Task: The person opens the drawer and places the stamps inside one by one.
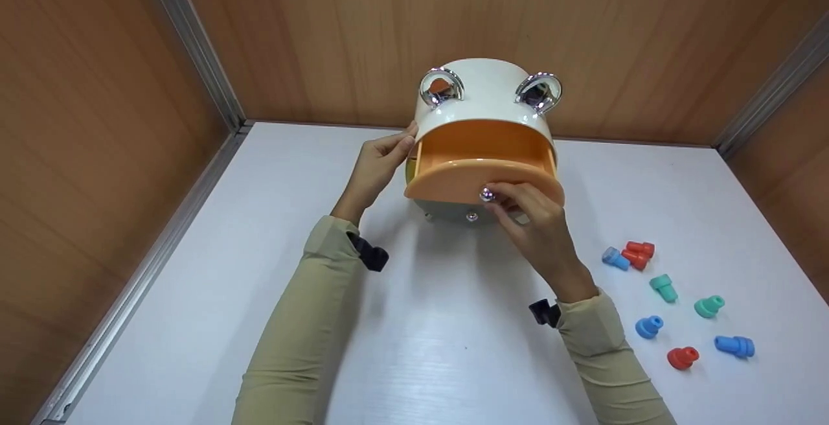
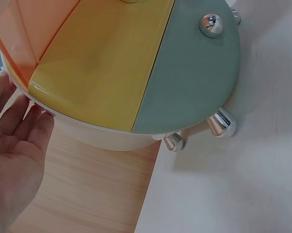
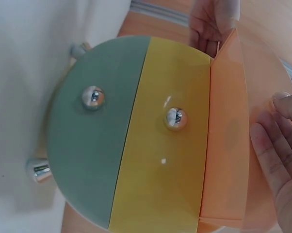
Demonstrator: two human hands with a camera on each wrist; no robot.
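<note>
A round white box (image 1: 486,98) with two chrome ear-shaped loops stands at the back of the white table (image 1: 440,347). Its top orange drawer (image 1: 482,153) is pulled out, with the yellow drawer (image 3: 160,160) and green drawer (image 3: 92,145) below it closed. My left hand (image 1: 388,156) presses flat against the box's left side, fingers straight (image 2: 17,145). My right hand (image 1: 502,197) pinches the chrome knob (image 1: 486,194) on the orange drawer's front. The orange drawer's inside looks bare.
Several small plastic pegs in red (image 1: 638,253), blue (image 1: 647,326) and green (image 1: 664,287) lie loose on the table to the right. Wooden walls with metal corner strips close in the left, back and right.
</note>
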